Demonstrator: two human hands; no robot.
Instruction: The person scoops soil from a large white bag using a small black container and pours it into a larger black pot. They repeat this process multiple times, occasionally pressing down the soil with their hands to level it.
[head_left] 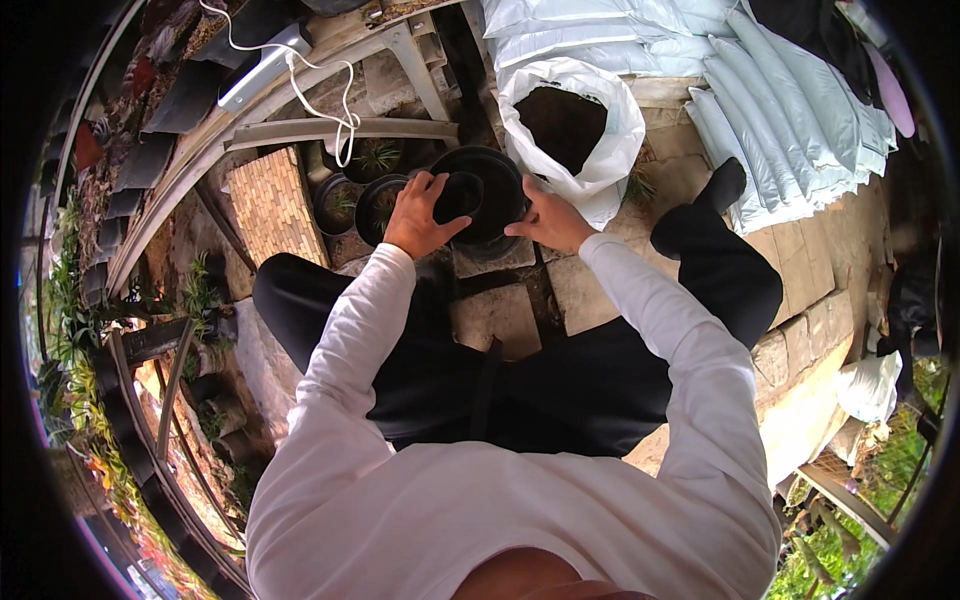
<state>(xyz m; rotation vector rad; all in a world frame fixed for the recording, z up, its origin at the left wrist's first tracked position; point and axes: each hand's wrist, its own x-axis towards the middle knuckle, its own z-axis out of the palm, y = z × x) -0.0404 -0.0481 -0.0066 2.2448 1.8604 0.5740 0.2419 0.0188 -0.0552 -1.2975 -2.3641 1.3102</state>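
A large round black plant pot stands on the paving in front of me. A smaller black pot sits inside its left part. My left hand is curled round the left side of the smaller pot, thumb at the near rim and fingers at the far side. At the large pot's right rim is my right hand, its thumb over the inner side and its other fingers partly hidden. Close beyond it an opened white sack holds dark soil.
Small potted plants stand left of the pots, beside a tiled slab. Full white bags are stacked at the far right. A white cable hangs from a power strip at the upper left. My crossed legs lie close by.
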